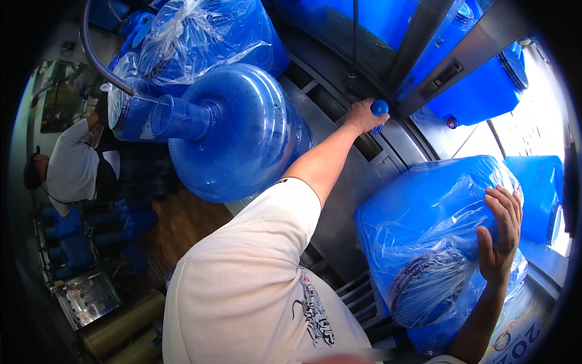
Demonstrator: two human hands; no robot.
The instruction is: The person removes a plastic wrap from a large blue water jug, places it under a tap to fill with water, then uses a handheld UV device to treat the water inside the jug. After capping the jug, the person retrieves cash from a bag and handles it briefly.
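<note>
My left hand reaches out beside a steel frame, its fingers closed around a small blue round-topped object with a ribbed lower part. Nearer the middle stands a large translucent blue water jug, its open neck toward the picture's left and droplets on its wall. A thin stream of water runs from a dark curved hose toward that neck. My right hand, fingers apart and holding nothing, is at a blue container wrapped in clear plastic; whether it presses on the wrap cannot be told.
More plastic-wrapped blue containers crowd beside the jug. A metal door frame runs past my left hand, with blue jerrycans beyond. Another person in a white shirt is farther off, near pipes and a metal panel.
</note>
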